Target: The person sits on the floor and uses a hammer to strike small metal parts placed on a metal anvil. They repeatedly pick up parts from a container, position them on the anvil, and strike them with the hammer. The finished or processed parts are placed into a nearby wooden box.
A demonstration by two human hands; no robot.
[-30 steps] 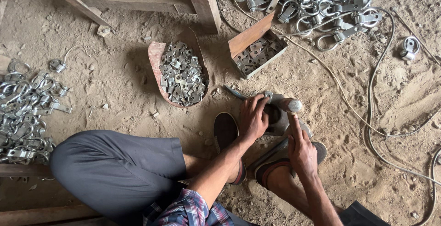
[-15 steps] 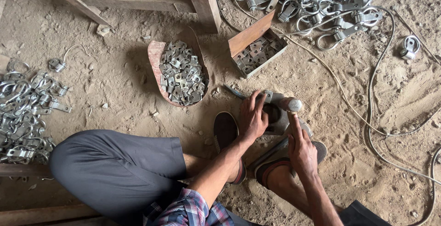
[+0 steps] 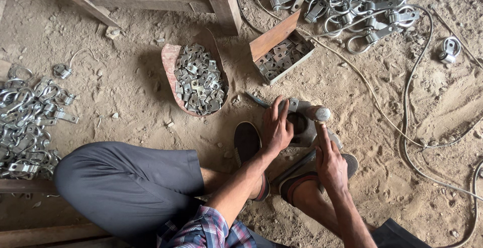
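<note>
metal block (image 3: 302,127) sits on the sandy floor (image 3: 126,92) between the person's two sandalled feet, just in front of the toes. left hand (image 3: 276,127) lies flat over the block's near-left part, fingers spread and pressing down, not wrapped around anything. right hand (image 3: 329,162) is closed around a grey handle (image 3: 297,165) that runs low toward the left foot; its index finger points up along a short wooden-looking cylinder (image 3: 317,113) that rests on the block's top edge. cannot tell whether handle and cylinder are one tool.

no printed labels or signs legible.

containers:
- reddish curved scoop (image 3: 168,61), lying open on the sand to the upper left of the block, heaped with small flat grey stamped plates (image 3: 198,79).
- open cardboard box (image 3: 274,36), brown flap tilted up, just above the block beside a wooden post (image 3: 221,1); same kind of small plates inside.

loose stock:
- big pile of grey metal clamps (image 3: 347,1) top right, on bare sand.
- second pile of clamps (image 3: 25,122) at far left, partly on a wooden plank (image 3: 20,185).
- single clamp (image 3: 448,49) alone at far right.

thin cable (image 3: 405,127) snakes across the sand on the right, well apart from the hands.
</note>
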